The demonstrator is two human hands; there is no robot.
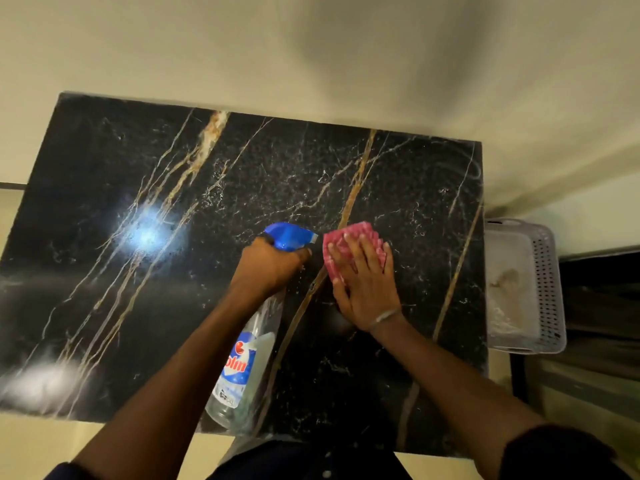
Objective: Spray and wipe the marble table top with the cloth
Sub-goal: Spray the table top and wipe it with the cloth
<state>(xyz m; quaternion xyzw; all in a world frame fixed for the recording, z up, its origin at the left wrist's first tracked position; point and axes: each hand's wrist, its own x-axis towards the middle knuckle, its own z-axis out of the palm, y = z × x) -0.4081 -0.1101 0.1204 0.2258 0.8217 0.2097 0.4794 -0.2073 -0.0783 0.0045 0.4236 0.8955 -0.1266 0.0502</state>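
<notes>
Black marble with gold and white veins forms the tabletop (138, 289), seen from the head camera looking straight down. The left hand (270, 265) is closed around the neck of a clear spray bottle (239, 368), with the blue trigger head (289, 235) projecting just beyond the knuckles and pointing toward the right hand. The bottle body runs back under the left forearm toward the near edge of the tabletop and carries a blue and red label. The right hand (363, 282) lies flat, fingers spread and extended, pressing a pink cloth (349, 237) against the marble; the cloth shows beyond and beneath the fingertips. The two hands sit close together, the trigger head just beside the cloth. A thin band circles the right wrist. To the right of the right hand, off the tabletop edge, stands a pale perforated basket (547, 289).
</notes>
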